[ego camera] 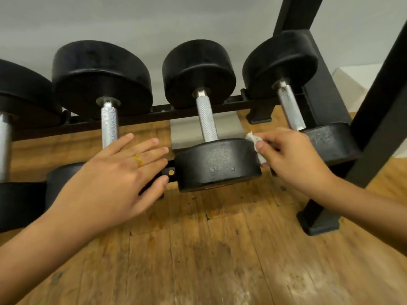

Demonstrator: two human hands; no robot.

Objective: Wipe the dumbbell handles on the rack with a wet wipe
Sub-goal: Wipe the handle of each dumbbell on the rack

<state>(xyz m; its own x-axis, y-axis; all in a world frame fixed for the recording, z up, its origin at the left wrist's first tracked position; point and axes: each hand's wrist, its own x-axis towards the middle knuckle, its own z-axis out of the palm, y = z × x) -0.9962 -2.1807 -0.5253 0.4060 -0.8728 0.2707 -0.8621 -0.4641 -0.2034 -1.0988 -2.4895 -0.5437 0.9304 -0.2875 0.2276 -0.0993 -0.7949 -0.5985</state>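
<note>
My right hand [293, 159] pinches a small crumpled white wet wipe [255, 142] between my thumb and curled fingers [267, 144], right at the edge of the near round black end of the middle dumbbell [218, 164], and its bumpy silver metal handle [206, 119] is not touched. My left hand [114, 175], with a yellow ring [138, 161], is flat with fingers straight and spread, holding nothing, over the near end of the next dumbbell [109, 124] to the left. The dumbbells lie in a row on a low black metal rack [132, 119] above the brown wooden floor [198, 249].
</note>
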